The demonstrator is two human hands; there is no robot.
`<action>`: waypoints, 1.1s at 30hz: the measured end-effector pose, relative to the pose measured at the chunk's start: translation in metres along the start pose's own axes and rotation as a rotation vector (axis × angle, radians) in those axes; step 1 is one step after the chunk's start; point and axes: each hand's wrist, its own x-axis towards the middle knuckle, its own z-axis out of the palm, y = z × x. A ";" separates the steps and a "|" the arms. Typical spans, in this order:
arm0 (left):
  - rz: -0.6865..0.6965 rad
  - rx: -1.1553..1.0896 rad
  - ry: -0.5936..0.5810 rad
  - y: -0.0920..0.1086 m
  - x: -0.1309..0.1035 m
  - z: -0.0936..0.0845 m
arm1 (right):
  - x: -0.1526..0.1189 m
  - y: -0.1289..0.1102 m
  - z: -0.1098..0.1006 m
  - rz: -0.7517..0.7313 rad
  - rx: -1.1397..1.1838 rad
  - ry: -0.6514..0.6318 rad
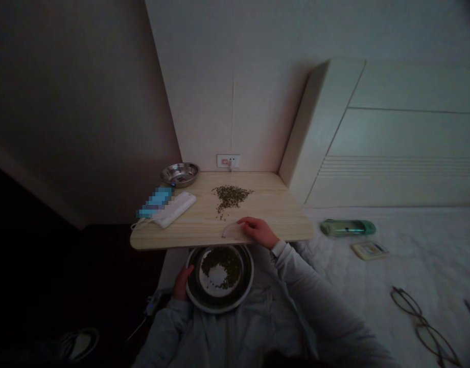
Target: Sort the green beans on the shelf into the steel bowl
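My left hand grips the left rim of a round bowl below the table's front edge. Inside it sits a white dish with dark green grains spread around its bare middle. Over the front of the small wooden table, my right hand pinches a thin, clear curved piece that rests near the table edge. Beyond that piece lies a loose pile of small greenish grains, with a few scattered towards the front.
At the table's back left stands a steel bowl, with a white power strip and a blurred blue-screened device before it. On the bed at right lie a green bottle, a small flat packet and glasses.
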 end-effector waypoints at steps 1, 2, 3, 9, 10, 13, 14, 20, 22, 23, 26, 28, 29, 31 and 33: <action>0.004 0.001 0.006 0.000 0.000 0.000 | 0.000 0.000 0.001 -0.001 0.005 -0.002; 0.006 0.001 0.013 0.000 -0.001 0.000 | 0.000 0.000 0.003 0.000 0.020 -0.004; 0.002 -0.002 0.015 0.001 -0.002 -0.001 | -0.001 0.000 0.004 0.005 0.051 -0.003; -0.002 0.003 -0.064 0.007 -0.004 0.001 | 0.000 -0.016 -0.052 0.026 0.397 0.122; 0.002 0.010 -0.056 0.006 -0.002 0.000 | -0.001 -0.025 -0.076 -0.014 0.412 0.202; -0.041 0.011 -0.039 -0.001 0.004 -0.004 | -0.010 -0.066 -0.158 -0.188 0.406 0.469; -0.047 0.009 -0.028 -0.004 0.006 -0.006 | -0.014 -0.082 -0.184 -0.247 0.386 0.549; -0.099 -0.015 -0.076 -0.009 0.011 -0.010 | -0.039 -0.143 -0.248 -0.472 0.228 0.790; -0.071 -0.024 -0.048 -0.006 0.008 -0.007 | -0.039 -0.141 -0.244 -0.473 0.239 0.792; -0.058 -0.028 -0.025 -0.004 0.006 -0.005 | -0.037 -0.137 -0.241 -0.466 0.254 0.783; -0.083 -0.058 -0.032 0.001 -0.002 -0.001 | -0.024 -0.119 -0.221 -0.438 0.304 0.732; -0.091 -0.056 -0.038 0.004 -0.006 0.001 | -0.014 -0.103 -0.195 -0.406 0.344 0.671; -0.082 -0.047 -0.039 0.005 -0.008 0.001 | -0.009 -0.095 -0.176 -0.348 0.340 0.605; -0.056 -0.016 -0.030 0.007 -0.010 0.002 | -0.002 -0.076 -0.131 -0.201 0.298 0.419; -0.034 0.000 -0.031 0.009 -0.011 0.002 | 0.003 -0.057 -0.082 -0.067 0.264 0.211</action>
